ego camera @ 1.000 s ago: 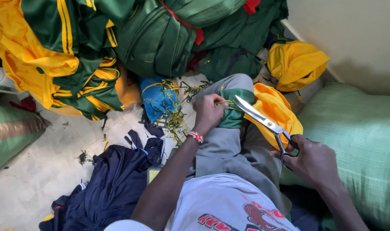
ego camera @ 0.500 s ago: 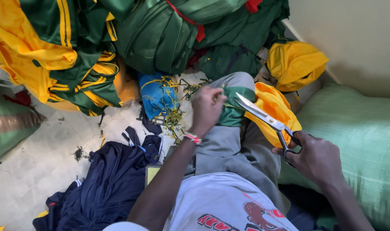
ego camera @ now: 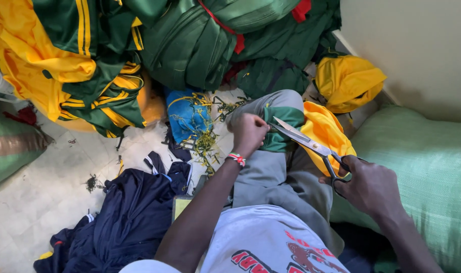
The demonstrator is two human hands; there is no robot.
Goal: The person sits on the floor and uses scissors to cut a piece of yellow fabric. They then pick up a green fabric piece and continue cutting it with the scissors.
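Left hand (ego camera: 248, 134) is closed, pinching the green piece of cloth (ego camera: 281, 129) that lies over the person's raised knee in grey trousers (ego camera: 273, 174), and it wears a beaded bracelet (ego camera: 235, 160) on the wrist. Just right of it, the right hand (ego camera: 372, 189) has its fingers through the handles of large metal scissors (ego camera: 306, 141), whose blades are together and point at the green cloth near the left fingers, above a yellow garment (ego camera: 324, 134). On the floor (ego camera: 43, 192) to the left lie a dark blue garment (ego camera: 124, 217), a blue cloth (ego camera: 187, 114) with thread scraps, and green and yellow garments piled along the far edge (ego camera: 89, 60); a green woven sack (ego camera: 422, 167) is at the right.
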